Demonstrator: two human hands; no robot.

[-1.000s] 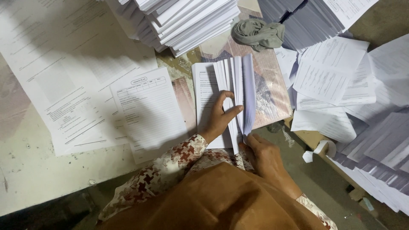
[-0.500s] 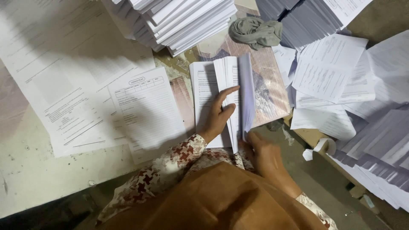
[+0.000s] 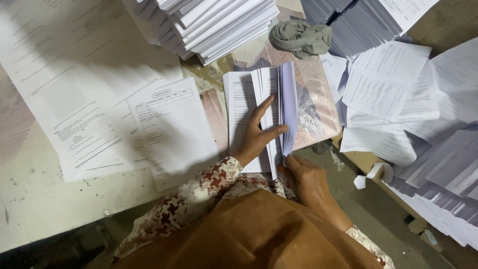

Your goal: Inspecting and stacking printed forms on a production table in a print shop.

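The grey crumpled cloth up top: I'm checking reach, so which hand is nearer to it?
Left. The left hand lies flat on the fanned stack of sheets, fingers pointing toward the grey cloth. The right hand grips the stack's near bottom edge, farther away.

Tall paper stacks (image 3: 219, 25) are blocking the far side, with a grey cloth (image 3: 301, 37) lying just beside them. Loose sheets (image 3: 383, 89) are crowding the right, while flat printed sheets (image 3: 169, 124) are leaving low passage on the left
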